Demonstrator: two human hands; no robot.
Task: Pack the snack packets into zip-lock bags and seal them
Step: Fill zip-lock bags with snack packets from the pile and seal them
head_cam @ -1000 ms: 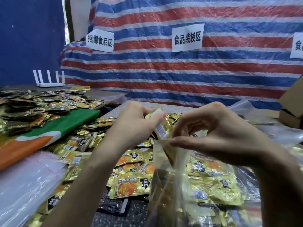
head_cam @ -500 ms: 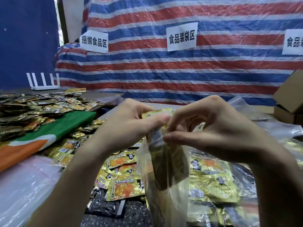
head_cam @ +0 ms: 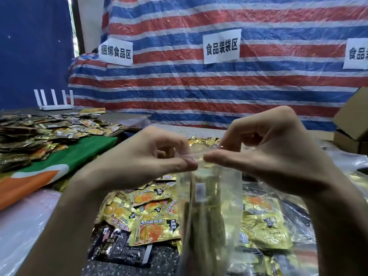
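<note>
Left hand (head_cam: 151, 156), right hand (head_cam: 278, 154): pinching zip-lock bag (head_cam: 229, 198) top at frame centre, thumb tips close. Snack packet (head_cam: 201, 194) now fully inside, no longer poking out. Packet blurred; bag bottom cut off.

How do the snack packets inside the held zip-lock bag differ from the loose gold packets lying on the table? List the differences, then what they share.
The bagged packets stand upright on edge; the loose packets lie flat, overlapping. The bagged packets sit in the zip-lock bag, pinched at its top by the left hand and right hand; the loose packets lie untouched. Both are foil snack packets.
</note>
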